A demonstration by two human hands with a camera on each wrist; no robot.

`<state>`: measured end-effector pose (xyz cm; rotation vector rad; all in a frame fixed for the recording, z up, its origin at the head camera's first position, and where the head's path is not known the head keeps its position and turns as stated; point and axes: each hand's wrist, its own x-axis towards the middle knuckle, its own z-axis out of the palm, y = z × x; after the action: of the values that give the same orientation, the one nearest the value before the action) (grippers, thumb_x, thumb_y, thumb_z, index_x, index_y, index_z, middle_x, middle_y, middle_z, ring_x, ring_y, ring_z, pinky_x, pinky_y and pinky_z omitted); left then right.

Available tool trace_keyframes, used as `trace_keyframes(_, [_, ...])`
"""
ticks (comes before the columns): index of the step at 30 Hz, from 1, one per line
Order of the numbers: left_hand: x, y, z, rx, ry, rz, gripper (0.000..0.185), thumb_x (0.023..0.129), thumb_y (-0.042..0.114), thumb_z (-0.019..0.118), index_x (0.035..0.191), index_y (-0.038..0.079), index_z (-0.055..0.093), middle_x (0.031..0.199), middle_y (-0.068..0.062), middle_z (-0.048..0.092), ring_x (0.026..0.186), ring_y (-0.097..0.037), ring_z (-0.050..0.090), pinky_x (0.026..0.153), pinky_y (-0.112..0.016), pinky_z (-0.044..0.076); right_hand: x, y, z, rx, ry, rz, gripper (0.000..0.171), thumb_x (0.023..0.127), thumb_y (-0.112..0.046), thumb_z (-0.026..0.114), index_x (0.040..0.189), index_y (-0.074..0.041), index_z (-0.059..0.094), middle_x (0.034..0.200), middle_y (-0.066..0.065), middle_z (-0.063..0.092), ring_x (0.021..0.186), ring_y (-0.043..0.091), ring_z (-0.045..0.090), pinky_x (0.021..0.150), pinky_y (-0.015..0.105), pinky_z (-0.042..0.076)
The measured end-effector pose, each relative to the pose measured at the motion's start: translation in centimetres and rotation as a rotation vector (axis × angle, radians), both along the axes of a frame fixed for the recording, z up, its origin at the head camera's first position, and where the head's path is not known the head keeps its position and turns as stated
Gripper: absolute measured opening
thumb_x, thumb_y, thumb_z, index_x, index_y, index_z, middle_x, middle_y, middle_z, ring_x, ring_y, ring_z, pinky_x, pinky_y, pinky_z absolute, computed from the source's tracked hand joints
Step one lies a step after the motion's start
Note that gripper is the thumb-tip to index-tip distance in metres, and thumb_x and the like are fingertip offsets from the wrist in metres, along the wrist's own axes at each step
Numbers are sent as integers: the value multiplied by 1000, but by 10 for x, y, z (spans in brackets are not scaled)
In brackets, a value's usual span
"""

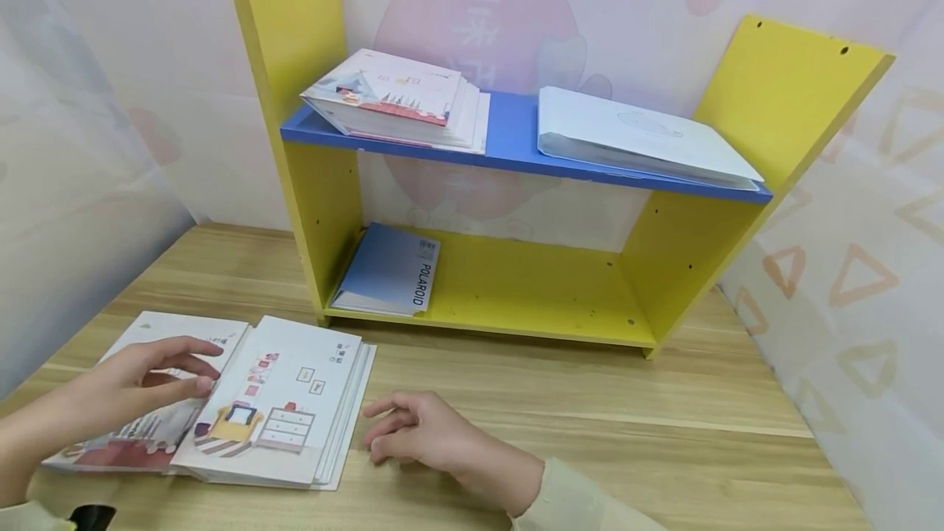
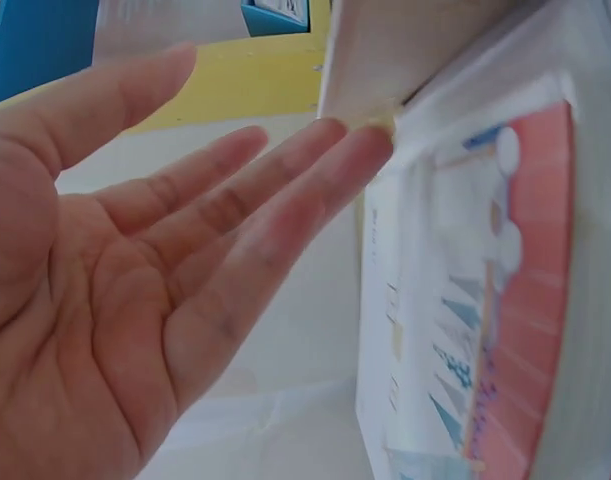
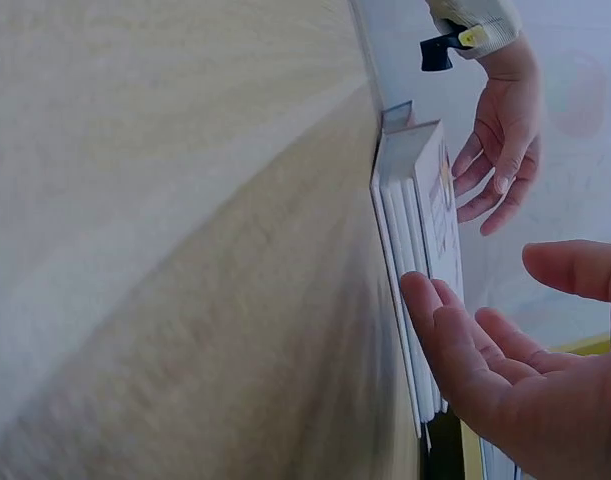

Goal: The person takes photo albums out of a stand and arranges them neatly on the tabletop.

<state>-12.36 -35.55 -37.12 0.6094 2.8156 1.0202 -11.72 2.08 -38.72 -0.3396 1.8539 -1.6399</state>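
As the left hand (image 1: pixel 158 375) and right hand (image 1: pixel 435 437) hang loose, illustrated books (image 1: pixel 295 383) lie on the table (image 1: pixel 664 424)

While the left hand is above the left one, its fingers slightly spread near the seam, the right hand is just beside the right one, fingers loosely bent. Whether these are 2 books or 1 opened album is hard to tell.

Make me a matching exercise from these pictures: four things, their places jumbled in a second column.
Things:
1. open book
2. POLAROID book
3. white album
4. right hand

Places:
A. right part of the blue shelf, in the head view
B. beside the open pages, at their right edge in the head view
C. on the lower yellow board
D. flat on the table

Pairs: 1-D, 2-C, 3-A, 4-B
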Motion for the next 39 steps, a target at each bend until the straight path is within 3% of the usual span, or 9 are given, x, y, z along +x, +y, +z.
trace_keyframes(5, [-1, 12, 10, -5, 82, 71, 33, 94, 7, 66, 126, 0, 59, 104, 18, 69, 89, 12, 61, 69, -15, 52, -5, 7, 4, -16, 36, -21, 35, 90, 0, 67, 125, -3, 63, 110, 19, 72, 88, 18, 70, 80, 30, 57])
trace_keyframes(12, [-4, 33, 27, -16, 150, 124, 33, 95, 9, 66, 127, 4, 61, 113, -15, 71, 89, 13, 62, 69, -15, 52, -13, 19, 13, -17, 96, -27, 40, 92, -7, 65, 131, -3, 59, 115, 14, 71, 95, 18, 69, 87, 35, 56])
trace_keyframes(17, [-5, 50, 39, -18, 162, 167, 31, 96, 15, 66, 126, 9, 64, 117, -13, 71, 92, 16, 58, 71, -16, 52, -20, 27, 21, -22, 124, -52, 43, 92, -10, 64, 134, -2, 57, 119, 14, 69, 102, 22, 69, 91, 39, 54])
trace_keyframes(22, [-8, 71, 46, 24, 183, 184, 33, 98, 18, 64, 128, 7, 62, 120, -14, 70, 93, 19, 54, 73, -17, 51, -28, 36, 25, -52, 165, -82, 43, 94, -9, 61, 135, 3, 53, 123, 21, 66, 104, 22, 68, 94, 42, 54])
trace_keyframes(24, [-9, 78, 48, 43, 189, 190, 34, 99, 19, 62, 131, 7, 60, 121, -14, 70, 95, 14, 58, 73, -16, 52, -32, 38, 26, -63, 185, -96, 43, 95, -10, 61, 135, 4, 53, 125, 23, 65, 103, 21, 68, 95, 43, 54])
trace_keyframes(28, [-12, 93, 52, 73, 190, 192, 38, 102, 22, 57, 136, 6, 56, 125, -17, 67, 106, -20, 68, 77, -15, 50, -38, 43, 28, -71, 222, -138, 41, 95, -10, 62, 134, 2, 54, 126, 25, 64, 104, 22, 68, 95, 44, 54])
trace_keyframes(31, [-17, 105, 56, 98, 196, 183, 40, 103, 23, 54, 138, 3, 53, 128, -21, 64, 111, -39, 65, 84, -25, 55, -43, 46, 30, -75, 230, -181, 41, 96, -9, 61, 135, 1, 54, 127, 24, 63, 108, 25, 67, 97, 45, 52])
trace_keyframes(35, [-23, 125, 59, 140, 194, 192, 41, 103, 22, 54, 137, -1, 52, 130, -23, 62, 117, -41, 62, 94, -51, 53, -49, 48, 32, -80, 234, -241, 42, 96, -8, 60, 137, 0, 53, 128, 23, 63, 116, 31, 64, 100, 47, 49])
trace_keyframes(39, [-31, 142, 59, 167, 173, 211, 45, 103, 22, 55, 139, -4, 49, 135, -26, 57, 124, -44, 55, 100, -59, 47, -56, 49, 34, -77, 267, -316, 40, 95, -8, 63, 134, -2, 56, 127, 21, 63, 111, 26, 64, 97, 44, 51])
